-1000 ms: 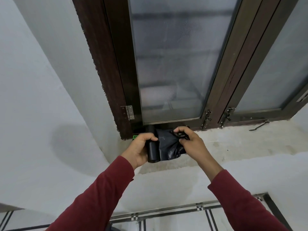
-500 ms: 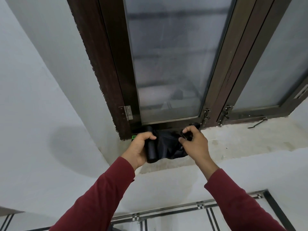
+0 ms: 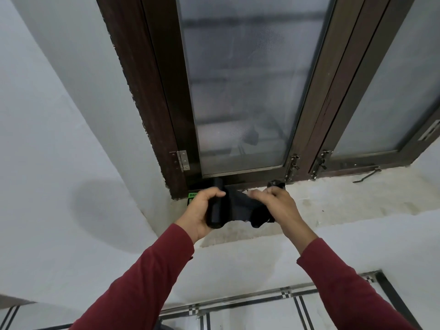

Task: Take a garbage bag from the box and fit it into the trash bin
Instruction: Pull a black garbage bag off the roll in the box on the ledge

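My left hand (image 3: 198, 211) grips a black roll of garbage bags (image 3: 215, 207), held upright over the window sill. A black garbage bag (image 3: 245, 209) stretches from the roll to my right hand (image 3: 277, 206), which is closed on its bunched free end. A green corner of the bag box (image 3: 192, 196) peeks out on the sill behind my left hand; the rest of it is hidden. No trash bin is visible.
A dark wooden window frame (image 3: 164, 115) with frosted panes rises right behind my hands. The pale stone sill (image 3: 345, 201) runs to the right, with metal latches (image 3: 294, 166) and a stay hook (image 3: 367, 177). White walls stand left and below; tiled floor (image 3: 262, 310) lies beneath.
My right hand has pulled to the right, drawing more bag off the roll. My left hand keeps the roll in about the same place.
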A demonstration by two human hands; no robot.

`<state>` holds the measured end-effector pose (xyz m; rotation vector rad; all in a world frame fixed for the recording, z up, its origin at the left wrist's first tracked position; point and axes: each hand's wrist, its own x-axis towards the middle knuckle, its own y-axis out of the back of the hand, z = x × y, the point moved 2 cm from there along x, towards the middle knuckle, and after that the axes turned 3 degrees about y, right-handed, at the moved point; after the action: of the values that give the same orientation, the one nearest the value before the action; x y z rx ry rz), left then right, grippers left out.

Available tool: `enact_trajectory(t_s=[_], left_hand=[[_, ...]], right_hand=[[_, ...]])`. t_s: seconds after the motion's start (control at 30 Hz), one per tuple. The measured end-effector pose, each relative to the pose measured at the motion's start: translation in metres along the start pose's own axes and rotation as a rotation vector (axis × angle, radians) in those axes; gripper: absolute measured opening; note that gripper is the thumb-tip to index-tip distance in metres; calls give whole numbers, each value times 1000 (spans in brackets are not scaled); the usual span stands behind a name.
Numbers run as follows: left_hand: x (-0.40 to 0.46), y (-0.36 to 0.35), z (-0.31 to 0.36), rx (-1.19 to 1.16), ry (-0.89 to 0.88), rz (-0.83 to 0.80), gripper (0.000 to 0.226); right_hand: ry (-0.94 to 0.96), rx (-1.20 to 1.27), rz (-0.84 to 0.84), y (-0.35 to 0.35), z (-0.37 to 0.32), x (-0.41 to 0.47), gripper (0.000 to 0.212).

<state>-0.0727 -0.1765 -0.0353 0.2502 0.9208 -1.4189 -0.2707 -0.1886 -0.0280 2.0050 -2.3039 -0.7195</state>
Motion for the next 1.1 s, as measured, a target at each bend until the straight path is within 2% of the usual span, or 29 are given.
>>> enact_trajectory(t_s=[0.07, 0.13, 0.17, 0.27, 0.43, 0.5, 0.6, 0.7, 0.77, 0.8, 0.87, 0.97, 1.1], left_hand=[[0, -1, -1, 34, -4, -13, 63], [1, -3, -3, 77, -12, -29, 61], [1, -4, -4, 84, -17, -22, 57], [0, -6, -6, 23, -11, -48, 53], [0, -7, -6, 44, -3, -50, 50], [-1, -8, -7, 85, -8, -29, 39], [0, -8, -7, 86, -5, -18, 32], [-3, -11, -6, 76, -10, -26, 26], [-4, -13, -6, 84, -21, -23, 21], [-5, -14, -7, 78, -29, -23, 24], [-4, -14, -7, 51, -46, -17, 44], [-3, -13, -6, 11, -52, -13, 71], [-4, -11, -5, 10, -68, -8, 67]], right_hand=[[105, -140, 3, 0, -3, 1, 50], [203, -281, -4, 0, -6, 1, 56], [227, -323, -19, -1, -4, 3, 52], [248, -435, -44, -2, -1, 8, 20], [144, -237, -98, -3, 4, 9, 22], [165, -93, -89, -3, 2, 6, 35], [197, 82, -101, -3, -2, 2, 54], [146, 139, -109, 3, -7, 2, 40], [154, 86, -114, 5, -7, 3, 14], [186, 42, -118, 6, -6, 3, 8], [254, -73, -74, 5, -2, 3, 24], [290, -64, -86, 5, 1, 6, 13], [248, -50, -174, 5, 5, 10, 38]])
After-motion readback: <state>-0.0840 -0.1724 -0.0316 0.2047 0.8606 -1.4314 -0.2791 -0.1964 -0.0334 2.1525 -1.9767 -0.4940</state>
